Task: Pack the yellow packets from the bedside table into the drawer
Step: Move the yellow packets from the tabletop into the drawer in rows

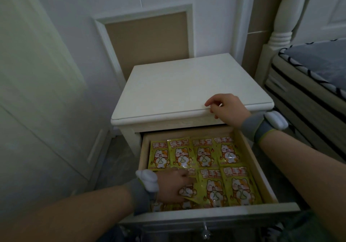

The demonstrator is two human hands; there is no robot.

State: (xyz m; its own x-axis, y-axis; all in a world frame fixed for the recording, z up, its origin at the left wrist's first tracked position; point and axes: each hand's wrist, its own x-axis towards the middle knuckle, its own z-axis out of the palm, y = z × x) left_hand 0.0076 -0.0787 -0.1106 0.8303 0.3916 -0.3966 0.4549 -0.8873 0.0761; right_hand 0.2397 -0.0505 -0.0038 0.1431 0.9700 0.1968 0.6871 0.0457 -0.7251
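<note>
The drawer [249, 144] of the cream bedside table [179, 88] is pulled out towards me. Several yellow packets [204, 153] with a cartoon cat lie flat in it in two rows. My left hand [174, 184] reaches into the drawer's front left part and its fingers press on a yellow packet [189, 191] there, hiding most of it. My right hand [227, 109] rests on the front edge of the table top, fingers loosely curled, holding nothing. No packet lies on the table top.
A bed with a grey mattress [314, 73] stands close on the right. A white door or wardrobe panel [37, 91] is on the left. The drawer's front panel carries a glass knob [205, 232].
</note>
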